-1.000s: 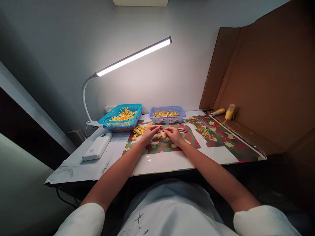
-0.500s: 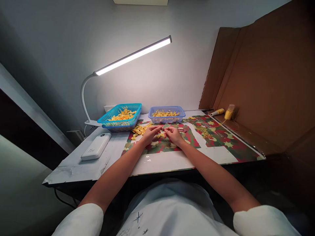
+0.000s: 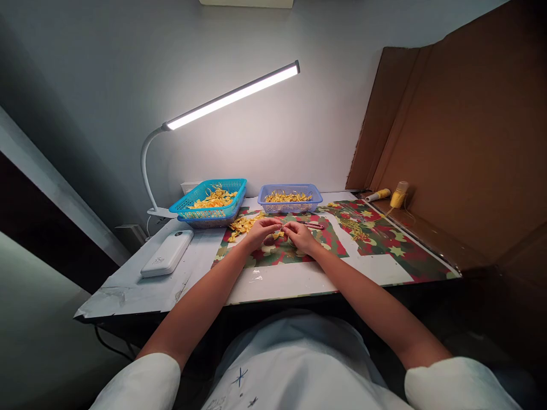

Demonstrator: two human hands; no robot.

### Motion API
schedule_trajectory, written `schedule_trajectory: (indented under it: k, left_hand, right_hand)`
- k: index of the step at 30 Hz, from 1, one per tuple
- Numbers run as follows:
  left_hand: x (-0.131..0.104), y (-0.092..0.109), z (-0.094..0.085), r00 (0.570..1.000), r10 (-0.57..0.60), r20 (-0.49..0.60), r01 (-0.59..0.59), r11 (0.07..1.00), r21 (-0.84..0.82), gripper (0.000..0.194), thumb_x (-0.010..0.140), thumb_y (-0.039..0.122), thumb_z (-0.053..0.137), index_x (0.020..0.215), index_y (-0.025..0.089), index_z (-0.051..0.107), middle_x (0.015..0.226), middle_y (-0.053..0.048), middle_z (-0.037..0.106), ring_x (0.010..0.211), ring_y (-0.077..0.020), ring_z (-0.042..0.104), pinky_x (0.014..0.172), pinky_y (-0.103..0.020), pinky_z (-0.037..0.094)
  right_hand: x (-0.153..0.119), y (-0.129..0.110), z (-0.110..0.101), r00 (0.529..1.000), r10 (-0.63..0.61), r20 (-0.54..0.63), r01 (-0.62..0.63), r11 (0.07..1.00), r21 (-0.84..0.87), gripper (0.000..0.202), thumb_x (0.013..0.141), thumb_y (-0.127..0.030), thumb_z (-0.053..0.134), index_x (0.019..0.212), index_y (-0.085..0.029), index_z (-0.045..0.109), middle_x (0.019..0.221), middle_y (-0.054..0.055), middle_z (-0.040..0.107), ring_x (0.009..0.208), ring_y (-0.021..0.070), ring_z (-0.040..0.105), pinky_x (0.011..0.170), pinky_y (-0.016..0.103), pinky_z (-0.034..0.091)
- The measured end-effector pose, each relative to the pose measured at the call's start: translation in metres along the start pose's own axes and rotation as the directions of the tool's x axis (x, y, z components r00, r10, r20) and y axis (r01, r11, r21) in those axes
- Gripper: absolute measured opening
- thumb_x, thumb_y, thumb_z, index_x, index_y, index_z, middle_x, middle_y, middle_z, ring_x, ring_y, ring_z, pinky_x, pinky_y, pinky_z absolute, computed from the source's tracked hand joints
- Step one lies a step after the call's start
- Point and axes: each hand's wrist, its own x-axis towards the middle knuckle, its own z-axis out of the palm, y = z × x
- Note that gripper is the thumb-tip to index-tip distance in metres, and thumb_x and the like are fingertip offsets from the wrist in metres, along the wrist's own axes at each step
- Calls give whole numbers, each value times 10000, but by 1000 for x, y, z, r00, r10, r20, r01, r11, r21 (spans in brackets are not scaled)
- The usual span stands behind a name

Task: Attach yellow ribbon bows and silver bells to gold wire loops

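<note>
Over the camouflage-patterned sheet (image 3: 299,256), my left hand (image 3: 261,232) and my right hand (image 3: 299,234) meet at the fingertips. Both are closed in a pinch around something small; a thin string hangs below the right fingers, and a bit of yellow shows between the hands. What the left fingers grip is too small to name. Yellow ribbon pieces (image 3: 244,225) lie in a pile just beyond my left hand. A dark red-handled tool (image 3: 315,226) lies behind my right hand.
A blue basket (image 3: 179,211) of yellow pieces stands back left, stacked on another. Behind the hands is a purple basket (image 3: 290,208). A white power bank (image 3: 167,254) and a lamp (image 3: 147,165) are left. Yellow cord (image 3: 354,229) and a yellow bottle (image 3: 398,195) lie right.
My fingertips have shifted slightly while staying together. Less of the yellow piece between them shows, and the tool behind my right hand is a little more visible.
</note>
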Motion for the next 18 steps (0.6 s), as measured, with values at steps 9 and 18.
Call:
schedule_trajectory:
  k: [9, 18]
  left_hand:
    - [-1, 9, 3, 987, 152, -52, -149, 987, 54, 245, 612, 405, 792, 677, 183, 712, 894, -55, 675, 923, -210, 595, 860, -338, 446]
    - [-2, 9, 5, 977, 213, -17, -207, 961, 182, 311, 685, 489, 719, 727, 182, 712, 953, -71, 670, 958, -221, 603, 866, -346, 463]
  right_hand:
    - [1, -7, -5, 987, -71, -142, 65, 997, -48, 219, 798, -410, 565, 808, -208, 650, 808, 30, 670, 726, 169, 558, 680, 291, 437]
    - [-1, -9, -4, 993, -63, -101, 62, 998, -16, 269, 749, -456, 626, 732, -189, 656, 711, 15, 623, 588, 138, 492, 562, 276, 379]
